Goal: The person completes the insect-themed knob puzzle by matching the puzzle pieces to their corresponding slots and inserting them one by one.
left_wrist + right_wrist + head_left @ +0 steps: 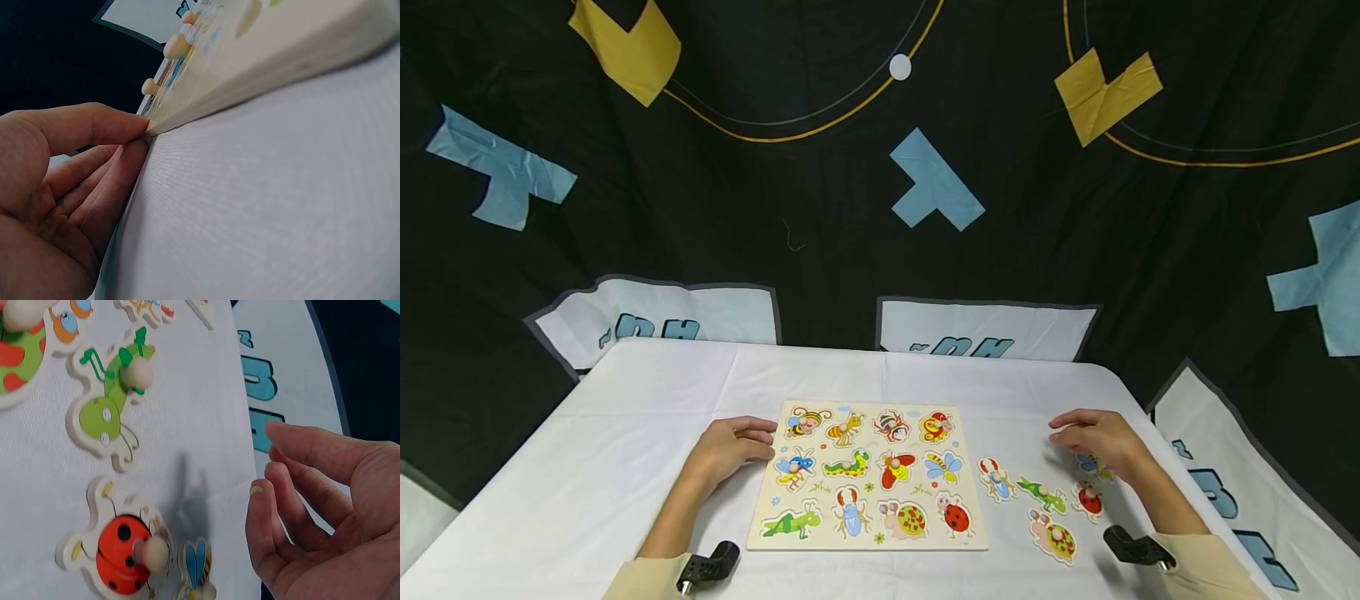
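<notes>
A wooden insect puzzle board (872, 496) lies flat on the table, bearing bright insect pictures, several topped by round wooden knobs. My left hand (730, 454) is at the board's left edge; in the left wrist view its fingertips (140, 131) meet that edge. Above the loose pieces at right, my right hand (1097, 437) hovers with loosely bent fingers and nothing in them. Below it sit a blue-winged insect piece (1093, 467), partly covered, and a ladybug piece (1088, 500). A grasshopper piece (109, 406) and a snail piece (1052, 537) lie close by.
A stag beetle piece (997, 479) lies just off the board's right edge. White cloth covers the table (587, 467). A black curtain (820, 250) hangs behind the table, and black wrist cameras sit at both sleeves.
</notes>
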`<state>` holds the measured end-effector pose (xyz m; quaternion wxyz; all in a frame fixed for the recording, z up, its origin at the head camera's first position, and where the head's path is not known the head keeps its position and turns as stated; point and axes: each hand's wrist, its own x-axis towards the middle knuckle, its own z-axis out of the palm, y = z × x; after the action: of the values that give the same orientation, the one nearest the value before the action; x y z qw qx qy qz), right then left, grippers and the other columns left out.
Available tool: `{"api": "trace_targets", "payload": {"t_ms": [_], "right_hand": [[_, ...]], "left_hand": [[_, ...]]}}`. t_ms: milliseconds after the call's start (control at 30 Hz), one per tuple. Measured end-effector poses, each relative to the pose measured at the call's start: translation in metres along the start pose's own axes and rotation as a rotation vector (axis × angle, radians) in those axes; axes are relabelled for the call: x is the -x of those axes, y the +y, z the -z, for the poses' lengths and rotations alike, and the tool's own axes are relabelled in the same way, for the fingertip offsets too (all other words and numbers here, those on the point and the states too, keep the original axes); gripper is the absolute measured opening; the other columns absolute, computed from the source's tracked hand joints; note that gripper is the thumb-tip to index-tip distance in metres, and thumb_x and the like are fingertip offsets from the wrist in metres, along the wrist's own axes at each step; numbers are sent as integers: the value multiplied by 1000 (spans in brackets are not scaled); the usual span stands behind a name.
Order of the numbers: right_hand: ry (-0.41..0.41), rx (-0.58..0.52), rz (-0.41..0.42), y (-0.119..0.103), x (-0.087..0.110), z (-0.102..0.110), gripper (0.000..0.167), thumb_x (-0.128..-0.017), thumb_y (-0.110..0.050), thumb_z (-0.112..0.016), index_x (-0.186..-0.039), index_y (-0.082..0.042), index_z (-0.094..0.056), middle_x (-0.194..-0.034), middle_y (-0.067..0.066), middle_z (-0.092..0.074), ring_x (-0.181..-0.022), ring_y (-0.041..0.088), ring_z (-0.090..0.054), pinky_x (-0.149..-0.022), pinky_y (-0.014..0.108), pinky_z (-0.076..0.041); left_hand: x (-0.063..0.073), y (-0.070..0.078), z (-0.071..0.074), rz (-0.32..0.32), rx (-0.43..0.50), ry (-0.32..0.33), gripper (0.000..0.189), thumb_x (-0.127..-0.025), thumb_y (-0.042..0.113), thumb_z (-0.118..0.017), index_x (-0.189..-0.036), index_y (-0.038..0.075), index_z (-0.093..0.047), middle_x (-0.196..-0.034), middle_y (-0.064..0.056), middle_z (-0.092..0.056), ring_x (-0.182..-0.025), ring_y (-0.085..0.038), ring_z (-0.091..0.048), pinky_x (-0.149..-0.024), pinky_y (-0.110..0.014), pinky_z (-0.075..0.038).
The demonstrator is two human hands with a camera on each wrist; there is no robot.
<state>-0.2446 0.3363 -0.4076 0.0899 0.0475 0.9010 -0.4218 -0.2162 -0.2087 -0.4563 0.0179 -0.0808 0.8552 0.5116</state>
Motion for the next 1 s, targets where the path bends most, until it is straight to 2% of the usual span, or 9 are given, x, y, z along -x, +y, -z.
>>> {"api": "trace_targets", "payload": {"t_ms": [200, 600, 833, 1000], "right_hand": [[20, 1, -31, 8, 1, 9, 38, -92, -27, -73, -121, -2, -71, -115, 10, -73, -99, 24, -65, -86, 41, -53], [67, -10, -78, 32, 1, 19, 39, -91, -25, -73, -119, 2, -70, -108, 8, -74, -91, 18, -64, -77, 29, -53], [91, -33, -127, 44, 1, 24, 38, -89, -25, -75, -117, 0, -72, -115, 16, -73, -93, 17, -64, -77, 28, -55], [109, -52, -150, 52, 3, 26, 36, -86, -24, -78, -113, 0, -73, -113, 17, -73, -92, 18, -63, -72, 24, -52]], "left_hand": [[0, 0, 0, -4, -7, 1, 44, -76, 8, -80, -119, 3, -73, -93, -3, -75, -88, -14, -64, -75, -25, -50], [0, 0, 0, 6, -10, -6, 46, -75, 9, -81, -120, 3, -72, -95, -4, -76, -89, -14, -64, -75, -25, -49], [1, 1, 0, 3, -32, 2, 46, -76, 10, -81, -120, 4, -72, -94, -2, -76, -93, -16, -64, -76, -26, -48], [1, 1, 1, 0, -32, -1, 46, -76, 10, -82, -121, 3, -72, -94, -2, -76, -93, -16, -64, -76, -26, -48]]}}
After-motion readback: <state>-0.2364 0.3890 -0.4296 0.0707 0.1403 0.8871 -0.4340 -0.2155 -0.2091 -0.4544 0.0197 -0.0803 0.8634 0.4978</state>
